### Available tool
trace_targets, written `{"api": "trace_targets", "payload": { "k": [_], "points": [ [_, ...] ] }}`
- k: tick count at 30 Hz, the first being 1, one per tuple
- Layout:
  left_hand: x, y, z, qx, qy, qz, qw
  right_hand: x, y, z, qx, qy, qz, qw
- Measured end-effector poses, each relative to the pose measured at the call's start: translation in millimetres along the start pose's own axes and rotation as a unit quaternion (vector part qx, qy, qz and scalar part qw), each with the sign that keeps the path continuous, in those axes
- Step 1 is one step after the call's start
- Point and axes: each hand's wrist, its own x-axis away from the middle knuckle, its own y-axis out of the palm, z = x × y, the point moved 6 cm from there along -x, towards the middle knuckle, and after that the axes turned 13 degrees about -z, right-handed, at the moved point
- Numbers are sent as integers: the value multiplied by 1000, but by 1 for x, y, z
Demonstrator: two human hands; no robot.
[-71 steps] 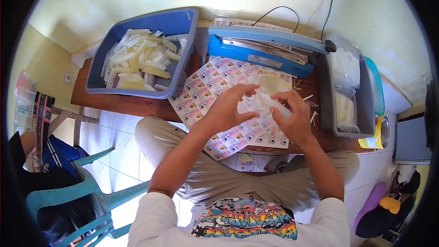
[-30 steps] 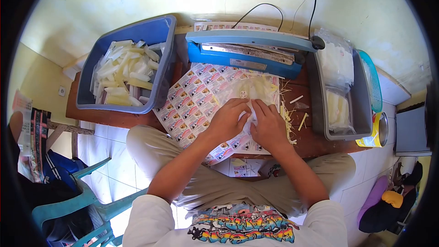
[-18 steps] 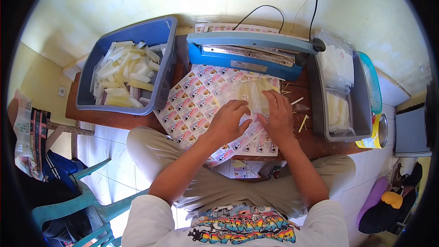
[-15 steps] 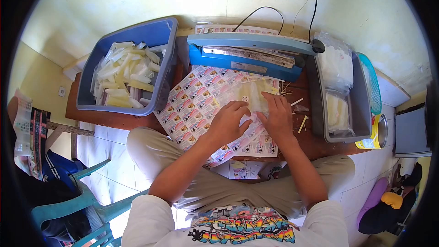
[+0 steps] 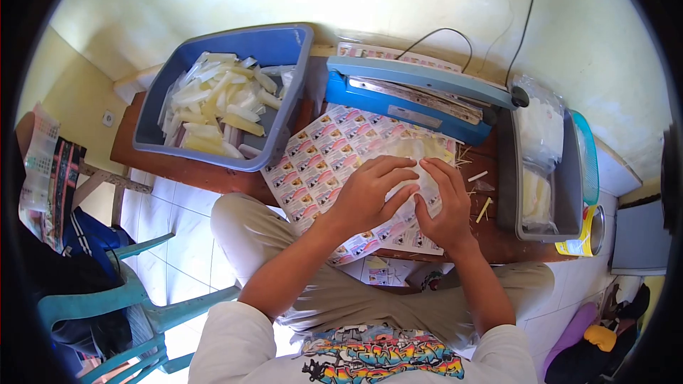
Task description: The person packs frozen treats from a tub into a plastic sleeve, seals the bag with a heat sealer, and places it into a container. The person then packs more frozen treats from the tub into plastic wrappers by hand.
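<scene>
A clear plastic bag with pale yellow pieces (image 5: pixel 420 148) lies on the printed label sheets (image 5: pixel 313 153) on the wooden table. My left hand (image 5: pixel 377 192) is at the bag's near left side, its fingers curved and apart from the thumb. Opposite it, my right hand (image 5: pixel 447 203) bends its fingers over the bag's near right part, the thumb apart from them. The fingertips of both hands come close together over the plastic. Whether they touch or press the bag is hard to make out.
A blue tub (image 5: pixel 295 92) of pale wrapped pieces stands at the left. Behind the sheets is a blue sealer (image 5: pixel 398 103) with a raised-looking arm. At right are a grey tub (image 5: pixel 506 171) with filled bags, a yellow can (image 5: pixel 585 236) and thin offcuts (image 5: pixel 484 210). A green chair (image 5: pixel 92 304) stands lower left.
The long white piece held earlier in my right hand no longer shows. My hands came together over the bag, spread slightly, and now their fingertips are close again. The view has shifted.
</scene>
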Motion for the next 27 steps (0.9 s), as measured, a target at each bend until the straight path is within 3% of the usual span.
{"api": "trace_targets", "payload": {
  "k": [4, 6, 11, 13, 18, 22, 27],
  "points": [
    [8, -55, -2, -17, -22, 113, 993, -40, 8, -34, -24, -39, 15, 999],
    [23, -91, -6, -80, -41, 195, 977, -71, 19, -49, -123, -58, 17, 991],
    [69, -159, -33, -132, -122, 294, 939, -156, 59, -95, -162, -148, 16, 975],
    [86, -184, -53, -139, -163, 304, 928, -191, 82, -111, -222, -154, -13, 963],
    [120, -245, -121, -159, -277, 314, 894, -270, 153, -127, -207, -166, -69, 962],
    [134, -279, -184, -189, -344, 267, 880, -324, 215, -125, -120, -148, -134, 972],
    [154, -287, -224, -169, -443, 204, 856, -364, 286, -116, 4, -68, -302, 951]
  ]
}}
